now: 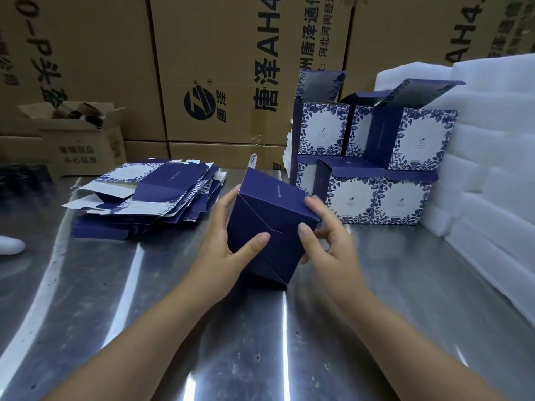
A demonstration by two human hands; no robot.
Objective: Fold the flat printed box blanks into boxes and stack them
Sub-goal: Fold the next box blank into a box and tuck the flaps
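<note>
A dark blue folded box (269, 215) is tilted above the steel table (144, 328), its closed bottom flaps turned toward me. My left hand (223, 250) grips its left side, thumb pressing on the bottom flaps. My right hand (327, 241) holds the right side, thumb on the flap seam and fingers curled round the far edge. A pile of flat blue-and-white printed blanks (144, 195) lies at the left. Several folded boxes (373, 157) with open lids stand stacked in two rows at the right.
White foam sheets (489, 157) are piled along the right edge. Large brown cartons (220, 68) wall off the back. A small open carton (78, 134) sits at the back left, and a white object (10, 246) pokes in at the left edge.
</note>
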